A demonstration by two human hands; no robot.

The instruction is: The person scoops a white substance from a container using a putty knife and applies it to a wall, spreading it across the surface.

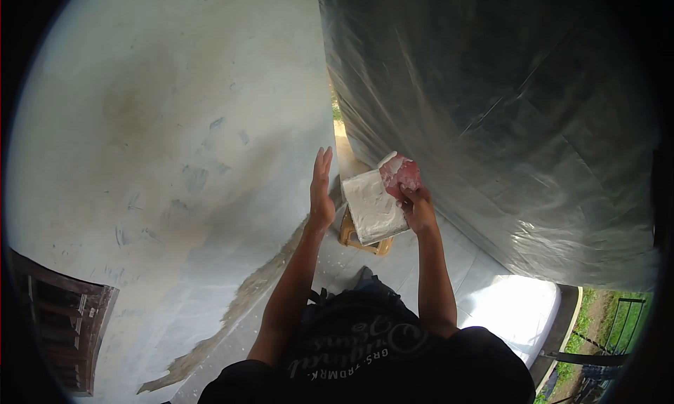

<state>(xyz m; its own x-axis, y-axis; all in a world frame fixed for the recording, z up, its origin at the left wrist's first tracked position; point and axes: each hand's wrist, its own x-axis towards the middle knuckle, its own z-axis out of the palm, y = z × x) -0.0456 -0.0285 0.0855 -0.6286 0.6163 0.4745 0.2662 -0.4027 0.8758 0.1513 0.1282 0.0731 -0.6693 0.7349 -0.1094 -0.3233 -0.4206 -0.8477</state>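
My left hand (321, 197) is raised close beside the pale wall (175, 123), its fingers stretched out and holding nothing. On the other side, my right hand (419, 209) grips a red plastic putty scraper (404, 172) with white putty smeared on its blade. The same hand is at the edge of a square board (375, 211) coated in white putty. Part of the board's edge lies behind the fingers. Grey-blue marks and a darker damp-looking patch show on the wall to the left.
Below the board stands a yellow stool (347, 230) on the tiled floor (463, 263). A large plastic sheet (505, 109) hangs along the right. At lower left is a dark wooden window frame (98, 320). A rough unfinished strip (246, 292) runs along the wall's base.
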